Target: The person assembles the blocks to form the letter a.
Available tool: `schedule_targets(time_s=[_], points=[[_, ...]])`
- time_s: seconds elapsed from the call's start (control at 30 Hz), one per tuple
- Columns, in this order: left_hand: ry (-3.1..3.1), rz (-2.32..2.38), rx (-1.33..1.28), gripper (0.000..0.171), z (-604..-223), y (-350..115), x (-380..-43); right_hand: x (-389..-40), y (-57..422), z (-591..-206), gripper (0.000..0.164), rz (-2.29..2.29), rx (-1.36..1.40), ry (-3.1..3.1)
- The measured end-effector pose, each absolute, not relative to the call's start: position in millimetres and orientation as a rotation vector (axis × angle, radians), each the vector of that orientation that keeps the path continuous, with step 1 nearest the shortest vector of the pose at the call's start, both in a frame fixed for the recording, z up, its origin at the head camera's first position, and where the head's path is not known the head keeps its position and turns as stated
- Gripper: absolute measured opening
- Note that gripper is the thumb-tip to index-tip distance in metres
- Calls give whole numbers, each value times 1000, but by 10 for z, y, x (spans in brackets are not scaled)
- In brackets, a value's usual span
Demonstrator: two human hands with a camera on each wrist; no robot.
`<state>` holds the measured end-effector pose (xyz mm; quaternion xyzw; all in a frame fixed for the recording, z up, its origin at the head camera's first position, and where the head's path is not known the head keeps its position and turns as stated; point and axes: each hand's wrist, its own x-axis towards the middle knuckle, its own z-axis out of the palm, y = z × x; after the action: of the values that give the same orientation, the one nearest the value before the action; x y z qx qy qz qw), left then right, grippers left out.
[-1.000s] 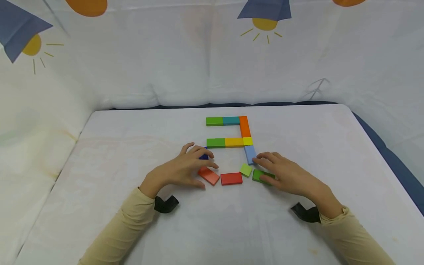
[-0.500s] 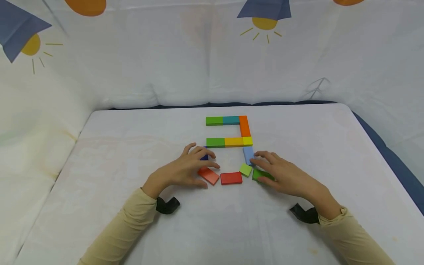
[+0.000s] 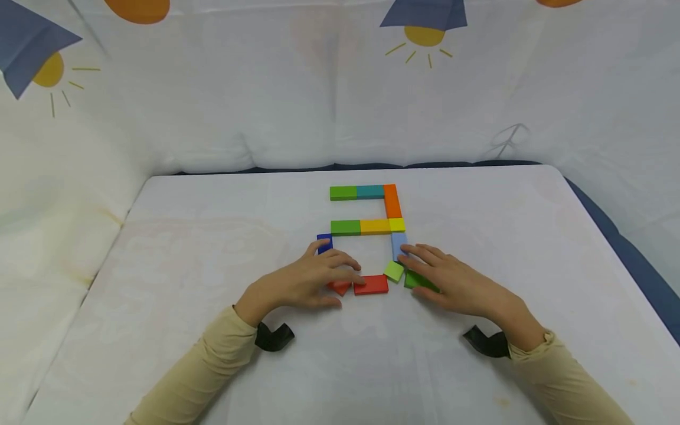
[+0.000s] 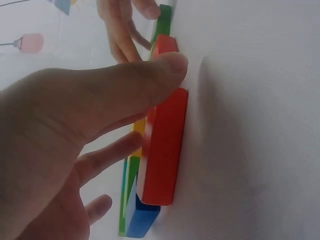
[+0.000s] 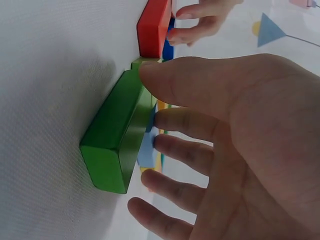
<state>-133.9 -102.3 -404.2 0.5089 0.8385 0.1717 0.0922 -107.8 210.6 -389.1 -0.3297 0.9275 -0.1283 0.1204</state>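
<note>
My left hand (image 3: 308, 280) hovers with spread fingers over a salmon-red block (image 3: 340, 287), mostly hidden below it. Its index fingertip overlaps a red block (image 3: 370, 285), and the ring and little fingers reach toward a dark blue block (image 3: 324, 238). On the other side, my right hand (image 3: 451, 280) has its fingers loosely extended, fingertips at the edge of a light blue block (image 3: 398, 245). Below those fingers lies a green block (image 5: 112, 120), with the thumb right above it in the right wrist view. A small lime square block (image 3: 394, 271) sits tilted between red and green.
Further back, a green block (image 3: 345, 228), a yellow-orange block (image 3: 375, 226) and a yellow square (image 3: 396, 224) form a row. An orange block (image 3: 392, 201) joins it to a teal block (image 3: 370, 192) and another green block (image 3: 343, 193). White cloth covers the table (image 3: 212, 224).
The light blue block has shifted slightly left, then up against the yellow square, with my right fingertips at it. My left hand has moved right and nearer, over the salmon-red block, uncovering the dark blue block.
</note>
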Motion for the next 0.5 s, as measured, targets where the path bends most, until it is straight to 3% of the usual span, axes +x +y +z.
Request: schedule_targets(time_s=[0.5], points=[[2503, 484, 1499, 47, -4070, -994, -1328, -1101, 2092, -3942, 62, -397, -976, 2717]])
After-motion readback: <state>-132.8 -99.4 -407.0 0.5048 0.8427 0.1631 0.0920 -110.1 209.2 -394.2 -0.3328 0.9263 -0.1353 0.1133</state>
